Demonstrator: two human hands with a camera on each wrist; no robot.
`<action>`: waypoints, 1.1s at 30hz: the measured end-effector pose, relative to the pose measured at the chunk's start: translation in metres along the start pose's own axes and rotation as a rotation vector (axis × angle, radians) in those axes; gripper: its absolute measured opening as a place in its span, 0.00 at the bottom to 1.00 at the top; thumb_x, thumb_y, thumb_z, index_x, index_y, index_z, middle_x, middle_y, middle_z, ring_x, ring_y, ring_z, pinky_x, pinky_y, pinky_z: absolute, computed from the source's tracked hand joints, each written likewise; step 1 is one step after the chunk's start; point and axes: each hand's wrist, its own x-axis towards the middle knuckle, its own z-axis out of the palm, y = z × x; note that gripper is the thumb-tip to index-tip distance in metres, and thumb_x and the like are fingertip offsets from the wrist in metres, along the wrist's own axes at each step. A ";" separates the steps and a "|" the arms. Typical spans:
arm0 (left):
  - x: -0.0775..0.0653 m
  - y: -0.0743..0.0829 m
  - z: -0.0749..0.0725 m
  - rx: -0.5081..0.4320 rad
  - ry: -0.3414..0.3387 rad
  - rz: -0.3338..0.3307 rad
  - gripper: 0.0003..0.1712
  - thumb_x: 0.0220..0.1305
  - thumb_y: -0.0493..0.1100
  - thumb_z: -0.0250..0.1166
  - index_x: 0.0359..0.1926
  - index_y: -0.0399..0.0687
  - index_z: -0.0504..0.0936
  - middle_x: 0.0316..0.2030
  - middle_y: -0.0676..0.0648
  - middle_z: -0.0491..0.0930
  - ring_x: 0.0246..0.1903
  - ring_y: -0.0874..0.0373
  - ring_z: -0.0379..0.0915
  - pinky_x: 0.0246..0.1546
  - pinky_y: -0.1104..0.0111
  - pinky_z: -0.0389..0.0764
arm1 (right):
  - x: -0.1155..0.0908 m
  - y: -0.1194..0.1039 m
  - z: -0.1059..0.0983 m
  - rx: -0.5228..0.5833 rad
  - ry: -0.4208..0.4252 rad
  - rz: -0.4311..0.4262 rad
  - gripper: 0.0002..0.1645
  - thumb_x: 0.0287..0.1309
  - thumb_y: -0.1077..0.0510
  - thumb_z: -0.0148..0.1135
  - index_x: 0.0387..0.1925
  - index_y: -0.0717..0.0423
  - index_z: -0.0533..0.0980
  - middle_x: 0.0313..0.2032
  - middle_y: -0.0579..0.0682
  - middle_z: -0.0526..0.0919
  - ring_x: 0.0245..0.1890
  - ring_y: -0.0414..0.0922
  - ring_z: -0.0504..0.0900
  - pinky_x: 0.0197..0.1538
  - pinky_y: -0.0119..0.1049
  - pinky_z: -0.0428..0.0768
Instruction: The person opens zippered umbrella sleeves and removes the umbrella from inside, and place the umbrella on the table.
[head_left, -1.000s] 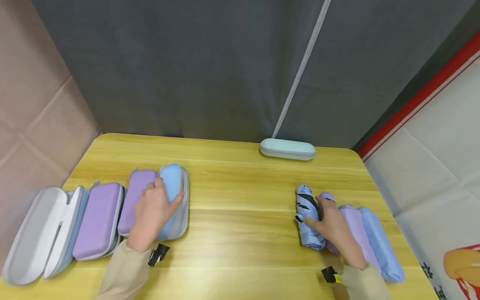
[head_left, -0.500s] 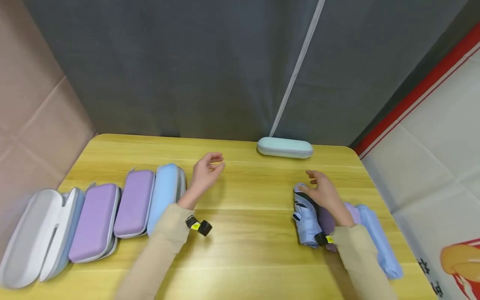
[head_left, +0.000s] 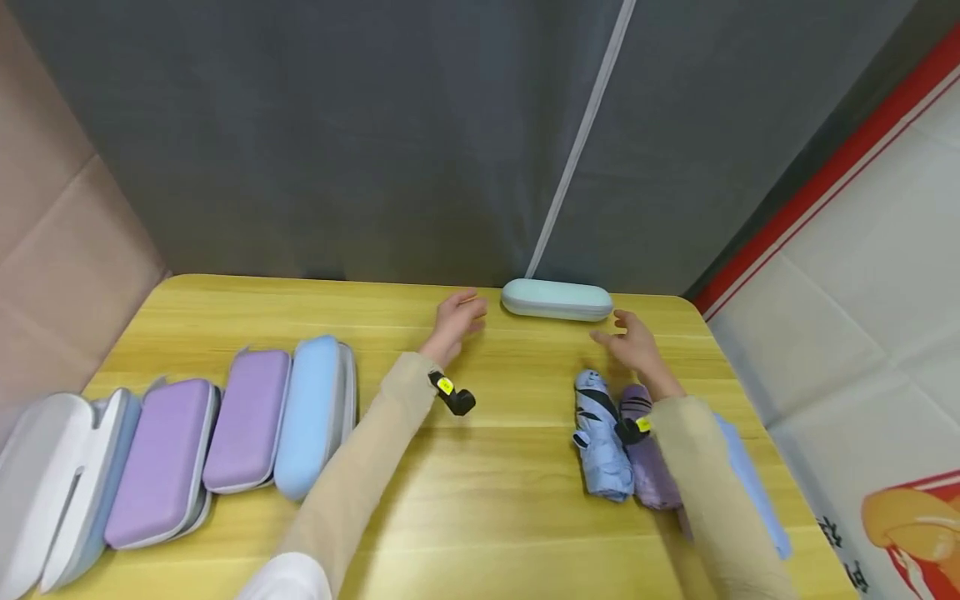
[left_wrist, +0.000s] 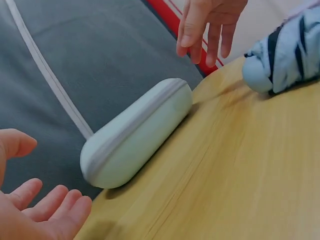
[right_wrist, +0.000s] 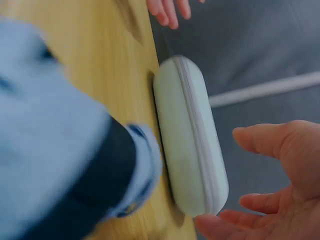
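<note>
A pale mint zippered hard case lies lengthwise along the table's back edge, its zip closed. Off its left end is my left hand, fingers relaxed and holding nothing. My right hand hovers near the other end, thumb and fingers apart, also holding nothing. The left wrist view has a gap between the case and both hands. Below my right hand lie a folded blue umbrella with black stripes and a purple one. My right sleeve partly hides a plain blue rolled one.
Along the left side stand a light blue case, two purple cases and an opened white-lined case. A dark grey curtain hangs behind the wooden table. A white panel with red trim borders the right.
My left hand has left the light blue case and moved right and back toward the mint case. My right hand has lifted off the umbrellas and moved back toward that case's right end.
</note>
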 end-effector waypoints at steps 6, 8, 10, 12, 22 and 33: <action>0.019 -0.007 0.016 -0.004 0.025 -0.055 0.29 0.61 0.37 0.61 0.64 0.41 0.68 0.50 0.39 0.73 0.53 0.46 0.69 0.54 0.57 0.73 | 0.026 0.002 -0.005 0.111 -0.013 0.103 0.45 0.63 0.50 0.54 0.70 0.67 0.44 0.67 0.69 0.52 0.62 0.63 0.61 0.63 0.52 0.63; 0.022 -0.010 0.020 0.030 0.026 -0.058 0.30 0.60 0.38 0.62 0.64 0.42 0.68 0.47 0.41 0.73 0.51 0.47 0.69 0.53 0.57 0.73 | 0.032 0.003 -0.004 0.165 -0.026 0.131 0.46 0.64 0.50 0.53 0.71 0.66 0.43 0.68 0.68 0.51 0.61 0.62 0.63 0.63 0.51 0.64; 0.024 -0.014 0.023 0.056 0.025 -0.069 0.30 0.59 0.39 0.63 0.63 0.42 0.68 0.46 0.42 0.74 0.49 0.48 0.70 0.52 0.58 0.74 | 0.037 0.004 -0.001 0.219 -0.034 0.159 0.46 0.64 0.49 0.53 0.71 0.66 0.43 0.68 0.67 0.51 0.61 0.62 0.64 0.62 0.50 0.66; 0.025 -0.018 0.025 0.073 0.020 -0.084 0.31 0.59 0.39 0.63 0.64 0.42 0.68 0.49 0.42 0.75 0.50 0.50 0.70 0.53 0.60 0.74 | 0.041 0.005 0.002 0.250 -0.043 0.179 0.47 0.64 0.47 0.53 0.71 0.65 0.43 0.68 0.66 0.51 0.62 0.60 0.62 0.62 0.50 0.66; 0.027 -0.026 0.021 0.089 -0.006 -0.041 0.32 0.61 0.37 0.62 0.66 0.40 0.64 0.57 0.39 0.70 0.48 0.50 0.72 0.52 0.60 0.75 | 0.054 0.002 0.013 0.297 0.008 0.218 0.41 0.61 0.50 0.57 0.67 0.66 0.51 0.63 0.64 0.59 0.58 0.54 0.64 0.59 0.46 0.69; 0.020 -0.022 -0.004 0.303 0.010 0.057 0.32 0.51 0.30 0.66 0.59 0.36 0.70 0.48 0.38 0.73 0.42 0.53 0.70 0.41 0.68 0.78 | 0.049 -0.004 0.019 0.183 -0.104 0.143 0.42 0.54 0.60 0.65 0.65 0.70 0.56 0.54 0.66 0.66 0.44 0.50 0.70 0.50 0.40 0.75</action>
